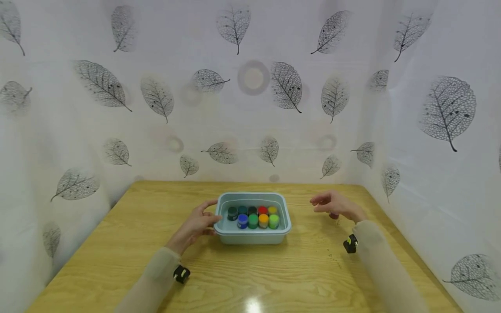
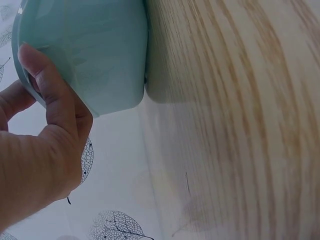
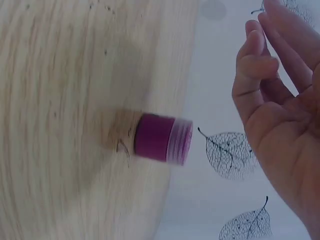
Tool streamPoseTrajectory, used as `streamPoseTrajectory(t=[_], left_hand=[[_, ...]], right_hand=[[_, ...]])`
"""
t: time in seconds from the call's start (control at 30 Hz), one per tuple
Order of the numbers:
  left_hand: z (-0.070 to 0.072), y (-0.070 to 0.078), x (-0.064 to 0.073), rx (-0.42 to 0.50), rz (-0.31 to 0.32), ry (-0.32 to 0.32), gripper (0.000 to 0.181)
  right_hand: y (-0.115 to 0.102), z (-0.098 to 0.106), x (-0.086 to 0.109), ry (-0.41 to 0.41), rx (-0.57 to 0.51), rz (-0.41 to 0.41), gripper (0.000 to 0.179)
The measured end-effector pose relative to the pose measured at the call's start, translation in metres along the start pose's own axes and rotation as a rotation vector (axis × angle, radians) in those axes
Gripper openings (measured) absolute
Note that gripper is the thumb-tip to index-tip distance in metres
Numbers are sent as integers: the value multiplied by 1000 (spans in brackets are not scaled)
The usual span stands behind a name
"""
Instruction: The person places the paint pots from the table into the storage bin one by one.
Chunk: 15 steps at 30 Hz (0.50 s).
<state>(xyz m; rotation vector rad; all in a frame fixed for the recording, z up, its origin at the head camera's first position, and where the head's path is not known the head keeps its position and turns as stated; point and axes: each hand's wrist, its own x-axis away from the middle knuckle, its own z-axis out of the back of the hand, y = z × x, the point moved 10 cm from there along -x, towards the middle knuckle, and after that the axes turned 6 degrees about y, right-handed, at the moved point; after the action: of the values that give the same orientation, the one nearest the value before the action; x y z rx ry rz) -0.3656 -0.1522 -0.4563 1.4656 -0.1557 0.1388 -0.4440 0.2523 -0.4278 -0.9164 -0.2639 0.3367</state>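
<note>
A light blue plastic tub [image 1: 252, 238] stands on the table, holding several small paint jars in two rows, among them a blue jar [image 1: 242, 221], a red jar [image 1: 262, 211] and an orange jar [image 1: 263, 221]. My left hand [image 1: 197, 225] grips the tub's left rim, thumb and fingers on either side of it, as the left wrist view also shows. To the right of the tub, my right hand [image 1: 336, 203] is held above the table with nothing in it. Below it a magenta paint jar [image 3: 155, 138] with a clear lid stands upright on the wood, apart from the fingers.
The wooden table [image 1: 250, 269] has small dark specks [image 1: 334, 258] on its right side. White curtains [image 1: 250, 117] printed with grey leaves enclose it at the back and both sides. Each wrist wears a small black camera, such as the left camera [image 1: 182, 274].
</note>
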Motion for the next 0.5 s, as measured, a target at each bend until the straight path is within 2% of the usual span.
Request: streamPoseTrajectory(t=[0.4, 0.5], left_hand=[[1, 1, 0, 10, -5, 1, 62], [1, 1, 0, 9, -9, -3, 63]], right_hand=[[28, 30, 8, 146, 176, 7, 47], [32, 34, 10, 165, 165, 13, 44]])
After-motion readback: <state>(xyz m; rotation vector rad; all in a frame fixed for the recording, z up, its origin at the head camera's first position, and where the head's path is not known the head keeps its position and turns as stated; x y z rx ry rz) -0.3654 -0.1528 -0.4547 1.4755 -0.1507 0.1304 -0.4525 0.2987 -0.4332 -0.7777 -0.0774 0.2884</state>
